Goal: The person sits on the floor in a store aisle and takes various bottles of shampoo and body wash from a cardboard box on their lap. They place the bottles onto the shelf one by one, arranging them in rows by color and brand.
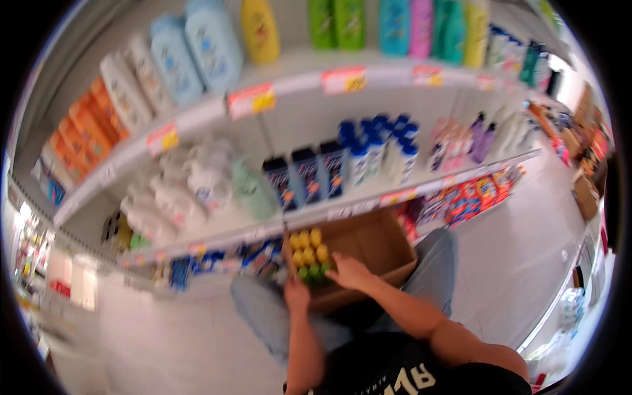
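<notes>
An open cardboard box (368,239) rests between my knees, against the front of the shelf. Standing in its left part are several bottles with yellow caps (308,248), and nearer to me some with green caps (314,274). My left hand (297,295) grips the box's near left edge beside the green caps. My right hand (349,271) is inside the box, its fingers apart at the right side of the capped bottles. Motion blur hides whether those fingertips touch a bottle.
The middle shelf holds dark-capped blue bottles (307,175), blue-capped white bottles (359,158) and white pump bottles (177,197). Above it stand pale blue bottles (215,44) and green bottles (335,24). Colourful packs (469,197) sit low. Cardboard boxes (585,195) lie at the right.
</notes>
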Demonstrator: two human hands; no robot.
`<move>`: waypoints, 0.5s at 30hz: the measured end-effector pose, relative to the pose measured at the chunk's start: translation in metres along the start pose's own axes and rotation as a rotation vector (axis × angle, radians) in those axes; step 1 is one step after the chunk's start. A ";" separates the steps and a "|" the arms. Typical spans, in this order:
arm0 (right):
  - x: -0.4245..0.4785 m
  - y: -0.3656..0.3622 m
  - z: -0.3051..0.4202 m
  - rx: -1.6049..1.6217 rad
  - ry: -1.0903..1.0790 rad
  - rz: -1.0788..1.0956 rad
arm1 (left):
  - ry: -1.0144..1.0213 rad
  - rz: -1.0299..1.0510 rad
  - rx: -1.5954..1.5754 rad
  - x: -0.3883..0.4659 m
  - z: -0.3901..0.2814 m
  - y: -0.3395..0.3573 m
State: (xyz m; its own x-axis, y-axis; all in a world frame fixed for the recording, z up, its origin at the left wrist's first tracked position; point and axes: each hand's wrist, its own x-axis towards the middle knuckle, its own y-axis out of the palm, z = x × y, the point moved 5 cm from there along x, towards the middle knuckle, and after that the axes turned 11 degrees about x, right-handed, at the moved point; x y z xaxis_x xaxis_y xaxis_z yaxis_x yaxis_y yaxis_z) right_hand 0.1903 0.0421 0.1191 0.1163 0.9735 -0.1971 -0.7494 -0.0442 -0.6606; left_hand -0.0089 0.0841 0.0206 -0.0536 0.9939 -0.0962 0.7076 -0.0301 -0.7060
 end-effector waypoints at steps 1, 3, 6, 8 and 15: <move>0.000 -0.024 0.016 -0.097 -0.138 -0.105 | 0.025 -0.037 0.006 0.005 0.015 0.000; -0.010 -0.118 0.078 0.016 -0.256 -0.191 | 0.017 -0.032 -0.050 0.002 0.007 -0.017; -0.046 -0.273 0.162 0.076 -0.660 -0.834 | -0.059 -0.005 0.071 0.002 0.009 -0.016; -0.072 -0.370 0.204 0.008 -0.635 -1.133 | -0.130 0.037 0.123 0.006 0.007 -0.008; -0.046 -0.562 0.233 -0.440 -0.637 -1.359 | -0.116 0.044 0.100 0.005 0.003 -0.004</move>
State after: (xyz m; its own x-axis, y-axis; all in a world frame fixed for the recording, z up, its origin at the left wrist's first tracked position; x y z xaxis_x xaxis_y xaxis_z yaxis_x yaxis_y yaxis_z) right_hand 0.4544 0.0746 0.6681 0.1520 0.2622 0.9530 -0.0599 0.9648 -0.2560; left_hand -0.0142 0.0892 0.0214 -0.1093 0.9727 -0.2047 0.6375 -0.0894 -0.7652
